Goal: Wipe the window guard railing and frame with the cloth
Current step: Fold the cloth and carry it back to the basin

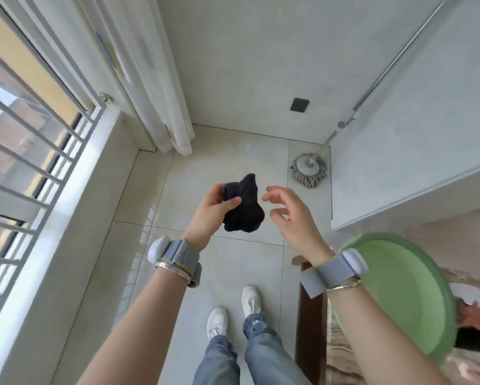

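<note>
Forearms nearest, both banded at the wrist, reaching out over pale floor tiles. Left hand (pixel 209 215) clamped on a dark cloth (pixel 243 207), thumb across the front and fingers curled behind, so the cloth hangs bunched in mid-air between the two hands. Right hand (pixel 289 215) just beside it, holding nothing, fingers loosely spread and half bent toward the cloth, probably poised to help fold or regrip it into a wiping pad. Held centrally, well apart from the railing (pixel 25 151), which runs along the left edge with the frame (pixel 75 87) and sill (pixel 94 173) behind it; wiping apparently not yet begun. Green basin (pixel 400 287) close at the right elbow, likely kept in reach for rinsing. Mop (pixel 308 169) propped in the far corner, curtain (pixel 150 79) drawn aside near the window.

Hard to tell: whether the cloth is wet, what the basin holds, how far the railing extends beyond the left edge. Basin partly hidden behind the right forearm.
</note>
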